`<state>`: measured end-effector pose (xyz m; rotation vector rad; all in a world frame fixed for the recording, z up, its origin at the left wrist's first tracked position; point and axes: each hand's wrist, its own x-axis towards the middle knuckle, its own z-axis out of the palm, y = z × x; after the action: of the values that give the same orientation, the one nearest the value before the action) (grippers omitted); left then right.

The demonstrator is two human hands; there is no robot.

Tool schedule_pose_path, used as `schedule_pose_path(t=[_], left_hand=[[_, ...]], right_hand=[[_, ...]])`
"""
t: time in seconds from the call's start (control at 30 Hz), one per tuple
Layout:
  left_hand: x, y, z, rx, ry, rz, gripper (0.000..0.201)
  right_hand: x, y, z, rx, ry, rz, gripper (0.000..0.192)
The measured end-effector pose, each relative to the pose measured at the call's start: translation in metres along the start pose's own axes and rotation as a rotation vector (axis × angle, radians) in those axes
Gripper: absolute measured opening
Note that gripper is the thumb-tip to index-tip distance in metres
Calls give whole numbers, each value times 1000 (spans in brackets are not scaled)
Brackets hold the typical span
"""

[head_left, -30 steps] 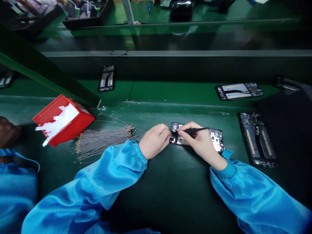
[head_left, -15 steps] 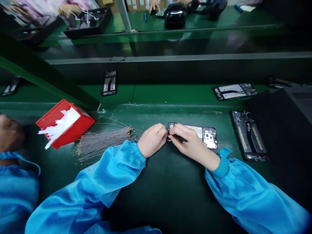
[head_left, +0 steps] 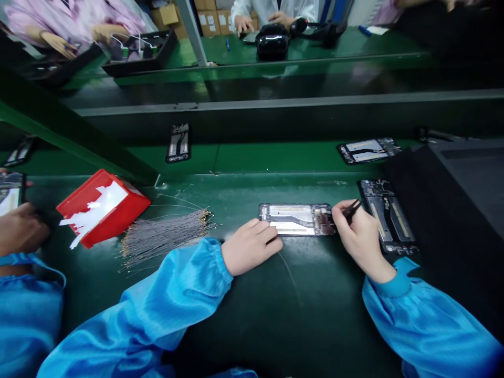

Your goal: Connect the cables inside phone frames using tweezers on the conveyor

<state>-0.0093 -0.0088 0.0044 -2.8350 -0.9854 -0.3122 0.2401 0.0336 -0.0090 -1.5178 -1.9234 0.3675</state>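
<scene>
An opened phone (head_left: 295,218) lies lengthwise on the green bench, its inner boards and a dark flex strip exposed. At its lower left edge my left hand (head_left: 252,247) grips the frame, with the thumb hidden from view. From below those fingers a thin pale cable (head_left: 291,273) trails over the bench. My right hand (head_left: 360,236) is closed around black tweezers (head_left: 352,210) beside the phone's right end; the tips are hidden by the fingers. A bundle of thin grey cables (head_left: 165,233) with gold ends lies left of my left hand.
A red bin (head_left: 104,207) with torn white paper stands behind the cables. Another opened phone (head_left: 389,215) lies at right beside a black sheet (head_left: 444,210). More opened phones (head_left: 178,143) rest on the back strip. A co-worker's hand (head_left: 23,228) holds a phone at far left.
My right hand has moved with the tweezers from the phone's left end to its right end. My left hand has slid lower along the left edge. The trailing cable now shows.
</scene>
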Motion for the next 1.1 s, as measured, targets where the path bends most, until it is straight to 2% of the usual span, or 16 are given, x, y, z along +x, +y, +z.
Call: schedule_pose_path(t=[0.2,0.3,0.53,0.8,1.1], left_hand=[[1,-2,-1,-6,-23,12,17],[3,-4,2,-31,5,10,17],[6,-4,7,-34,88,-7,20],[8,-1,7,-46,103,10,21],[8,0,7,-45,96,12,22]], right_hand=[[-10,-28,6,456,-279,-108,8],[-14,-33,8,587,-361,-130,8],[-19,-33,14,558,-360,-74,10],[-20,-30,13,580,-397,28,7],[-20,-30,12,577,-422,27,6]])
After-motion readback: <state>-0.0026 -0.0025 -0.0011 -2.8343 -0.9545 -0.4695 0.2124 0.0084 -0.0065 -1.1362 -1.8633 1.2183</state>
